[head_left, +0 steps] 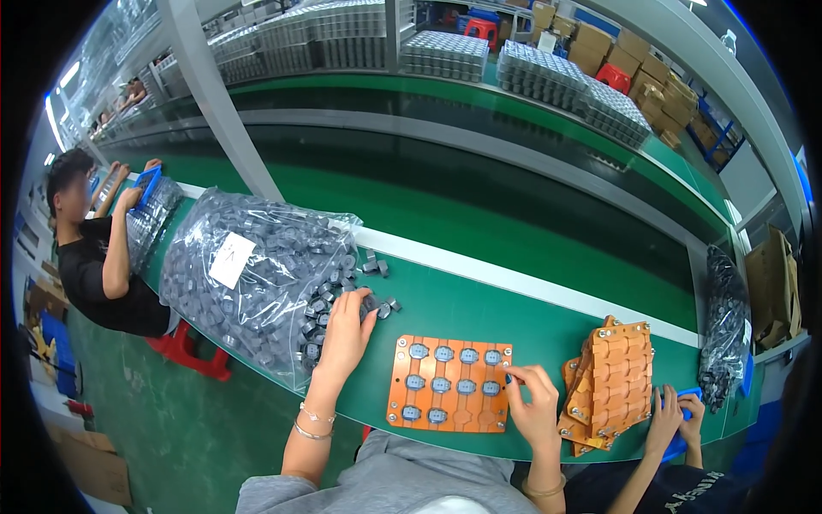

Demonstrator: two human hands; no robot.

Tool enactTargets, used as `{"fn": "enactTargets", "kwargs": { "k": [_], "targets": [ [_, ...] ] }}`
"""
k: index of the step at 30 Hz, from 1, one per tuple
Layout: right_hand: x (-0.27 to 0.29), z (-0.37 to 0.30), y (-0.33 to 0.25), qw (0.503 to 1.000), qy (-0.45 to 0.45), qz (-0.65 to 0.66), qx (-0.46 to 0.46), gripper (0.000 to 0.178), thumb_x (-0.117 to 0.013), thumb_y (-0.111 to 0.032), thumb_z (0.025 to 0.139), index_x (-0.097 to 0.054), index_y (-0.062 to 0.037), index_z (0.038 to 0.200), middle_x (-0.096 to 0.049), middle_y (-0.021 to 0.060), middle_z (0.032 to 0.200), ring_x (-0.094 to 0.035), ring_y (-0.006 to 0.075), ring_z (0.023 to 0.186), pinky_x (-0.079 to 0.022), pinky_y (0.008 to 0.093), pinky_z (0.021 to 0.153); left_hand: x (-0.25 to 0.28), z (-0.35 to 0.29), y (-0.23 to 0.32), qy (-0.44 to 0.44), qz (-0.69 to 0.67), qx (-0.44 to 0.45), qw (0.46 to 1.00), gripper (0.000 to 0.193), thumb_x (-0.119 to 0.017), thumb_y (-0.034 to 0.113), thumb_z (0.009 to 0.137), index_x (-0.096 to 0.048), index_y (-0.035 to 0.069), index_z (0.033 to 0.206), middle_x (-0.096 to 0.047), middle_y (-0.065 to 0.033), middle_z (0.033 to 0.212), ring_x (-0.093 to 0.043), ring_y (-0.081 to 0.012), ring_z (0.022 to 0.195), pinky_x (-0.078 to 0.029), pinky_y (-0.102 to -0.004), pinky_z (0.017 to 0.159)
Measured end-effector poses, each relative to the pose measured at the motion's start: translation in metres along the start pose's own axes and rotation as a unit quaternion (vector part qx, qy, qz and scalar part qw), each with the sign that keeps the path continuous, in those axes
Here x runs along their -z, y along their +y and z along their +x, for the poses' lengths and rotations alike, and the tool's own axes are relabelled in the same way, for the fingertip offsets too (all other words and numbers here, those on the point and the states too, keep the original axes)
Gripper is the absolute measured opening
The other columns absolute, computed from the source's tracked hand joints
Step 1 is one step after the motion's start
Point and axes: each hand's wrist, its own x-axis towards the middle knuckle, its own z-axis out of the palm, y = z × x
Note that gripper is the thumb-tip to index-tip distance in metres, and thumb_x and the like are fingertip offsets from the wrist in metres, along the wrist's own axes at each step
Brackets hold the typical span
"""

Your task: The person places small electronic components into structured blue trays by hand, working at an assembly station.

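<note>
My left hand (347,324) reaches to the mouth of a clear plastic bag (248,283) full of small grey plastic parts. Its fingers and thumb close around a grey plastic part (370,303) among the loose ones. In front of me lies an orange fixture plate (454,398) with rows of pockets. Grey parts (443,353) sit in most of them; two pockets at the lower right are bare. My right hand (533,401) is at the plate's right edge, fingertips pinched together. What they hold, if anything, is too small to make out.
A stack of orange fixture plates (621,377) stands right of my hand. Beyond it, another person's hands (672,420) are at a blue tray (685,437). On the left, a person in black (103,265) handles a blue tray. A metal post (218,103) rises behind the bag.
</note>
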Motion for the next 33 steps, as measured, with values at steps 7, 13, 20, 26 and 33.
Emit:
{"fn": "enactTargets", "kwargs": {
  "k": [7, 13, 20, 26, 33],
  "targets": [
    [-0.004, -0.001, -0.002, 1.0, 0.026, -0.005, 0.006, 0.017, -0.058, 0.007, 0.079, -0.064, 0.0009, 0.093, -0.06, 0.0117, 0.081, -0.06, 0.0208, 0.07, -0.048, 0.0285, 0.063, 0.012, -0.005, 0.011, -0.047, -0.058, 0.094, 0.993, 0.036, -0.063, 0.0, 0.079, -0.049, -0.001, 0.112, -0.054, -0.017, 0.098, -0.058, -0.0279, 0.077, -0.049, -0.0358, 0.065],
    [-0.016, 0.011, -0.019, 0.987, 0.003, 0.117, -0.115, 0.031, -0.057, 0.006, 0.082, -0.058, -0.0004, 0.112, -0.062, 0.0106, 0.094, -0.061, 0.0164, 0.083, -0.05, 0.0265, 0.071, 0.007, -0.008, 0.06, -0.105, -0.214, -0.009, 0.971, 0.038, -0.064, -0.003, 0.078, -0.054, 0.001, 0.115, -0.058, -0.0091, 0.102, -0.058, -0.0136, 0.08, -0.052, -0.0246, 0.059],
    [-0.026, 0.028, -0.017, 0.902, -0.068, 0.392, -0.167, 0.031, -0.06, 0.003, 0.085, -0.056, 0.0032, 0.116, -0.059, 0.01, 0.108, -0.061, 0.0124, 0.088, -0.053, 0.0241, 0.072, -0.005, -0.013, 0.106, -0.195, -0.264, -0.095, 0.94, 0.048, -0.065, 0.0, 0.079, -0.05, 0.002, 0.125, -0.056, -0.013, 0.109, -0.058, -0.0262, 0.096, -0.05, -0.0328, 0.079],
    [-0.019, 0.012, -0.005, 0.908, -0.039, 0.383, -0.165, 0.011, -0.061, 0.004, 0.085, -0.06, 0.0042, 0.096, -0.057, 0.0065, 0.097, -0.06, 0.0117, 0.087, -0.052, 0.0229, 0.073, -0.022, -0.023, 0.106, -0.183, -0.271, -0.133, 0.936, 0.056, -0.072, 0.001, 0.073, -0.053, 0.004, 0.126, -0.059, -0.0113, 0.113, -0.061, -0.0221, 0.096, -0.053, -0.0293, 0.075],
    [-0.008, 0.002, 0.0, 0.902, -0.01, 0.398, -0.166, 0.006, -0.053, 0.001, 0.09, -0.053, 0.0017, 0.096, -0.057, 0.0128, 0.113, -0.059, 0.0151, 0.093, -0.05, 0.0263, 0.08, -0.021, -0.031, 0.106, -0.244, -0.323, -0.049, 0.913, 0.05, -0.065, -0.001, 0.08, -0.05, 0.003, 0.128, -0.056, -0.0133, 0.118, -0.059, -0.0233, 0.102, -0.053, -0.0316, 0.08]
  ]
}}
